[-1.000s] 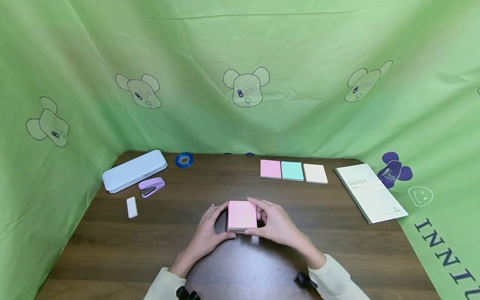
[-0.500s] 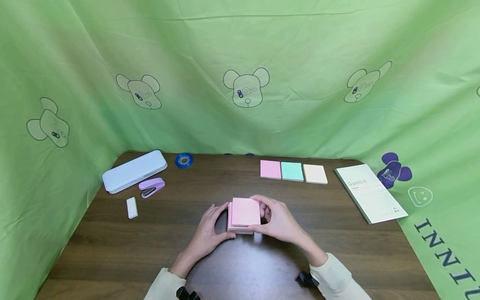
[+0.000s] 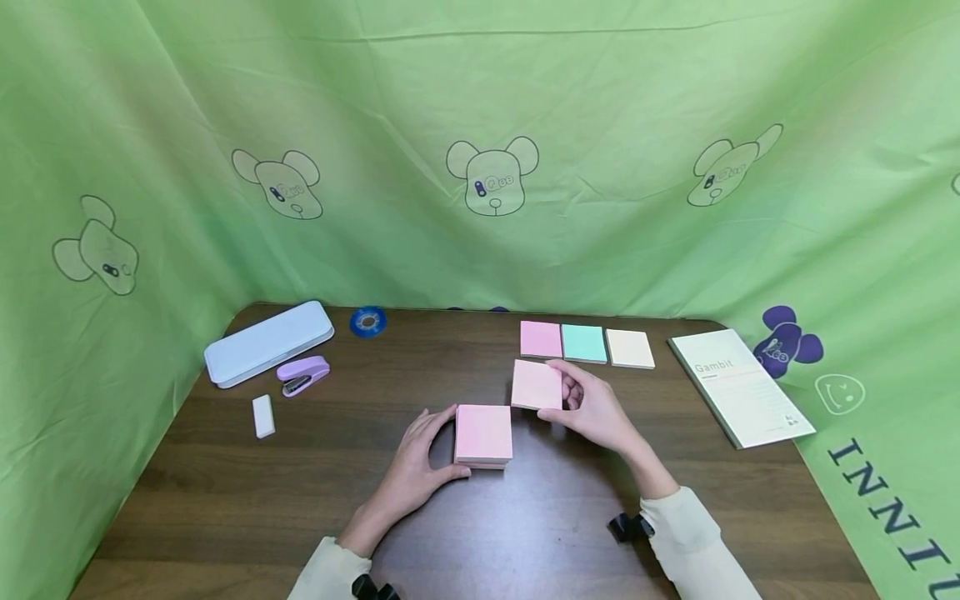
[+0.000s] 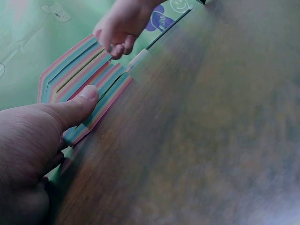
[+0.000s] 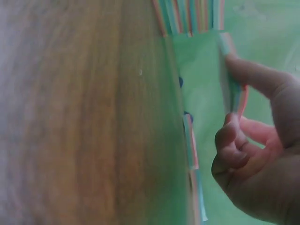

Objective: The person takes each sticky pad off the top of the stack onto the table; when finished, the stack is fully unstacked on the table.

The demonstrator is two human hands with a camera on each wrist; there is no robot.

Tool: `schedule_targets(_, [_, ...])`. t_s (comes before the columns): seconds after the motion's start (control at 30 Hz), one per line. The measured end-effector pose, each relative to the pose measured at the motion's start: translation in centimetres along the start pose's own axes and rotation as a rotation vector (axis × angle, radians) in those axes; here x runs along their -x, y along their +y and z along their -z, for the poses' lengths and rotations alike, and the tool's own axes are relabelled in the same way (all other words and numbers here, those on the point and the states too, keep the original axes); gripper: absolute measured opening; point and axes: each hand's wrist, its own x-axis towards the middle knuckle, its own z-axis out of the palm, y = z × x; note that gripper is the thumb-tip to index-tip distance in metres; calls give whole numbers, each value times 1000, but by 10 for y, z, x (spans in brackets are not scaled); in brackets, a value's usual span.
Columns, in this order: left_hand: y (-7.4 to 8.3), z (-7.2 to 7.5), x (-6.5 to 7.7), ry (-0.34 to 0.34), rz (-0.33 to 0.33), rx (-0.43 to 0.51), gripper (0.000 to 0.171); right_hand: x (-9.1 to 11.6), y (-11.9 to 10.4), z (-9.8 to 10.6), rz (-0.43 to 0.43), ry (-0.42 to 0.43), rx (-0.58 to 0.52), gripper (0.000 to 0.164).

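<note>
A stack of sticky note pads [image 3: 483, 435], pink on top, sits on the table in front of the person. My left hand [image 3: 412, 454] grips its left side, with the thumb at the near edge. Striped layers of pink, blue and yellow show along the stack [image 4: 82, 70] in the left wrist view. Up and to the right, my right hand [image 3: 600, 412] pinches a pale pink sticky note pad [image 3: 536, 384] by its right edge, apart from the stack. Behind it lie a pink pad [image 3: 540, 339], a teal pad [image 3: 583, 342] and a cream pad [image 3: 630, 348] in a row.
At left are a light blue case [image 3: 268, 343], a purple stapler [image 3: 303, 373], a white eraser [image 3: 263, 416] and a blue tape roll [image 3: 368, 322]. A notebook [image 3: 738, 387] lies at right. Green cloth [image 3: 495, 258] hangs behind the table.
My right hand has lifted the top pad off the stack and carried it right and away from the person. The left hand has stayed at the stack.
</note>
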Motion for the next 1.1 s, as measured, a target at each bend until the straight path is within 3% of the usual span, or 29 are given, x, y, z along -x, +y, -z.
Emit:
schedule_targets(0.13, [0,-1,0,-1,-2,-4,94,-3,14,1,19,13,62,76])
schedule_targets(0.43, [0,-2,0,-13,8,0,95,-5,54,-4,162,79,257,84])
schedule_targets(0.6, [1,0,-1,-4,2,-4,95,-11,67,-7,103,59,302,93])
schedule_targets(0.77, [1,0,-1,-7,6,-8,94,-17,75,-9,72,69,338,83])
schedule_targets(1.1, [-1,0,0,-1,-22,12,96,-13,62,-5,60,50,293,81])
